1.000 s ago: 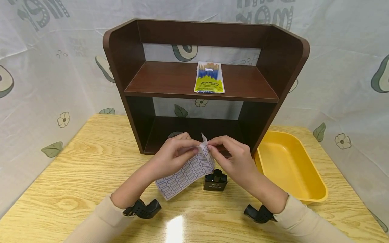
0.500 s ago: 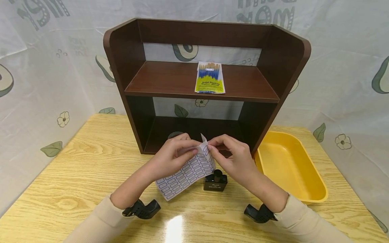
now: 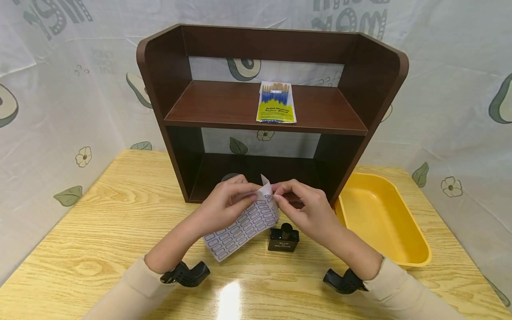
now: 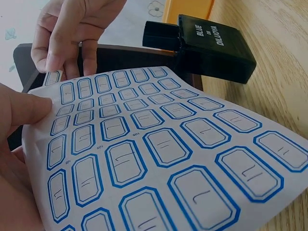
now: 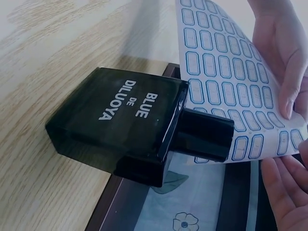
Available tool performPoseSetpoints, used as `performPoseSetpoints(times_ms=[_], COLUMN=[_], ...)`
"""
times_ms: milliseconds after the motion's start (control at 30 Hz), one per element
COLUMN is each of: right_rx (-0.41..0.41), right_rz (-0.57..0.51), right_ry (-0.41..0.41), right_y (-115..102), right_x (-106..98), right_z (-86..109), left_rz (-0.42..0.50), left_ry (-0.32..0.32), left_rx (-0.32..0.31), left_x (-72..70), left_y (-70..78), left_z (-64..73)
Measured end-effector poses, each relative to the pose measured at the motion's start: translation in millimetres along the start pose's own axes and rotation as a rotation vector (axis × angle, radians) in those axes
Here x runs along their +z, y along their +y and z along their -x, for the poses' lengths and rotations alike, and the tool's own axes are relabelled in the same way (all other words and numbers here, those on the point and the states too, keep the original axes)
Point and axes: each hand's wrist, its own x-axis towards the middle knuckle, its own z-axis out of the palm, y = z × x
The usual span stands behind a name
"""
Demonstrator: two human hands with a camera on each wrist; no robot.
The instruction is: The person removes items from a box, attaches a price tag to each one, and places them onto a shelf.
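Observation:
A white sheet of blue-framed label stickers (image 3: 244, 226), with handwritten marks in the frames, hangs slanted and bent over the table. My left hand (image 3: 226, 202) grips its upper edge between thumb and fingers. At the top right corner of the sheet my right hand (image 3: 306, 206) pinches a single label (image 4: 53, 78), which appears partly lifted in the left wrist view. Just below the hands a dark perfume bottle (image 5: 115, 115) with a black cap stands upright, its front reading "BLUE DE DILUOYA". The sheet hides part of the shelf behind it.
Behind the hands stands a dark brown two-tier shelf (image 3: 264, 129). On its upper board lies a pack of artist brushes (image 3: 276, 102). A dark round object (image 3: 230, 176) on the lower board is mostly covered by my left hand. To the right sits a yellow tray (image 3: 382, 218).
The sheet has shifted slightly left, away from the bottle, and its right edge has drawn back. My right hand's fingertips have moved slightly down at the corner. The bottle has stayed put.

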Motion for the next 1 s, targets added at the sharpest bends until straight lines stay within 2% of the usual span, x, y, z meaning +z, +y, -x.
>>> performPoseSetpoints(times_ms=[167,267,467,600,700,833,1000], right_rx=[0.003,0.017,0.043,0.071,0.131,0.262,0.382], right_rz=[-0.026,-0.027,0.006,-0.025,-0.118,-0.252,-0.309], right_ry=[-0.015,0.0,0.041,0.053,0.042,0.019,-0.012], right_y=[2.2,3.1,5.5,7.3,6.7,2.4,-3.9], right_x=[-2.2,-4.0,-9.5,-14.8,-18.5,-22.1,-25.8], right_z=[1.2,3.3,11.9,18.0,22.6,28.4,36.3], left_rz=[-0.05,-0.066,-0.129,-0.187,-0.221,-0.246,-0.302], left_ry=[0.009,-0.008,-0.112,-0.186,-0.24,-0.308,-0.348], left_rx=[-0.011,-0.032,-0.093,-0.172,-0.238,-0.332,-0.42], left_x=[-3.4,-8.3,-16.8,-19.7,-20.7,-19.4,-16.5], left_y=[-2.3,-2.4,-8.9,-16.3,-22.1,-28.6,-37.8], left_z=[2.5,5.1,12.5,19.1,23.7,27.4,29.0])
